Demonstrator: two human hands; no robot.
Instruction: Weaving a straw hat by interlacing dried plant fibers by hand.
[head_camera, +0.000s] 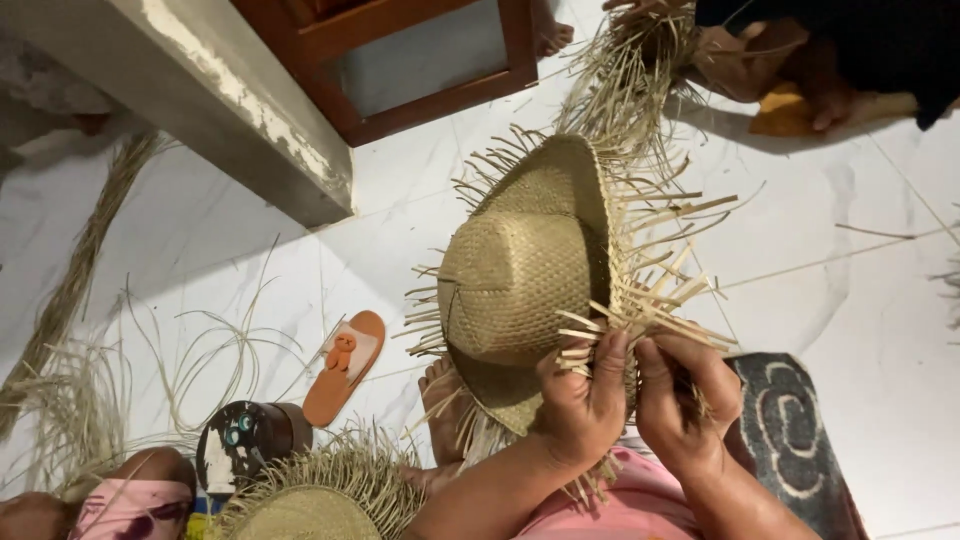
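Woven straw hat: crown and most of brim plaited; loose strand ends fringe the brim edge, apparently unfinished. Left hand grips the brim's near edge; right hand, beside it, pinches strands. Orange sandal lies left of the hat, on the floor.

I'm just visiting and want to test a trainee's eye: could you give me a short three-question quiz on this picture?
1. True or false: both hands grip the straw hat at its frayed brim.
2. What lies on the white floor left of the hat: A an orange sandal, B a blue cup, C a red book?
3. What loose material sticks out around the hat's edge?

Key:
1. True: the left hand and right hand pinch brim strands.
2. A, the orange sandal.
3. Unwoven straw strips.
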